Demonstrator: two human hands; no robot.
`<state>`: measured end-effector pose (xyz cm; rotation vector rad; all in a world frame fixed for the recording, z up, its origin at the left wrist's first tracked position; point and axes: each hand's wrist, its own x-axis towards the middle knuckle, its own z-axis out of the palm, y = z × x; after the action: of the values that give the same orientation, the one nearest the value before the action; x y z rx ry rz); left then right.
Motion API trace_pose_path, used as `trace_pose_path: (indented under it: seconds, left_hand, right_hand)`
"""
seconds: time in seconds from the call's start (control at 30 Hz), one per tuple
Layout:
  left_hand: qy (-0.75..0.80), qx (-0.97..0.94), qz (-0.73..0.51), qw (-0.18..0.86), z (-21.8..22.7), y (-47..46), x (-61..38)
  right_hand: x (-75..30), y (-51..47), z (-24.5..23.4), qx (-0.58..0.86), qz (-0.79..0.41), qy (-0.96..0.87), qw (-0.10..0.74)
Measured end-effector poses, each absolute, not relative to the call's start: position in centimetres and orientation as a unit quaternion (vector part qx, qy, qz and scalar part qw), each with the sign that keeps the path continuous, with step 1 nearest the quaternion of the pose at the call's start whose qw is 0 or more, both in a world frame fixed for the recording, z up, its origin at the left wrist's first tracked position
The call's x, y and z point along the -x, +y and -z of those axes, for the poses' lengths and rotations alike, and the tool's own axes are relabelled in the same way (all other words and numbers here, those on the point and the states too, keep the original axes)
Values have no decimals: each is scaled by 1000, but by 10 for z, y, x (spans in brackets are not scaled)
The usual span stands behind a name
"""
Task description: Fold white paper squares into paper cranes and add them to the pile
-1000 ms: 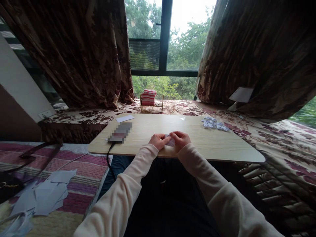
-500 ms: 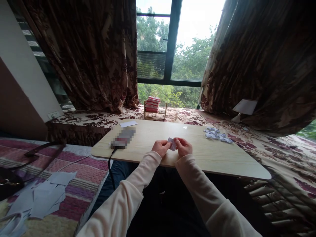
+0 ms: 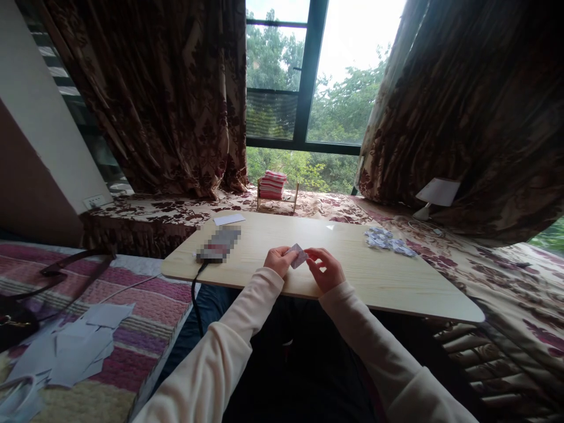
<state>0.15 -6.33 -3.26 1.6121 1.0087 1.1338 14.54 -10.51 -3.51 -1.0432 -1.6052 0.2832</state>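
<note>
A small folded piece of paper (image 3: 298,257) is held just above the near edge of the light wooden table (image 3: 374,276). My left hand (image 3: 278,261) pinches its left side with curled fingers. My right hand (image 3: 325,269) touches its right corner with thumb and forefinger, the other fingers loosely bent. Both arms wear cream sleeves.
A pile of small folded papers (image 3: 390,241) lies at the table's far right. A blurred-out device (image 3: 219,245) with a black cable and a white slip (image 3: 229,219) lie at its left. Loose paper sheets (image 3: 74,349) lie on the striped bedding at left. A lamp (image 3: 436,194) stands right.
The hands lifted the paper off the table and turned it. My right hand has dropped a little and loosened its hold; the camera tilted up slightly.
</note>
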Motion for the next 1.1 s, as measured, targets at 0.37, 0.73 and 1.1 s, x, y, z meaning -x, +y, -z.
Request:
trace_pose_path:
  seconds: [0.37,0.73,1.1]
  left_hand:
    - [400,-671,-435,448,36,-64,-3]
    - [396,-680,-435,438,35,-66,-1]
    - [413,-676,-438,425,36,-65,-2]
  right_hand:
    - [-145,-102,40,416,-25,-728,544]
    - [-144,-104,39,443,13,-724,529]
    - [-145,-103,41,446,18,-727,522]
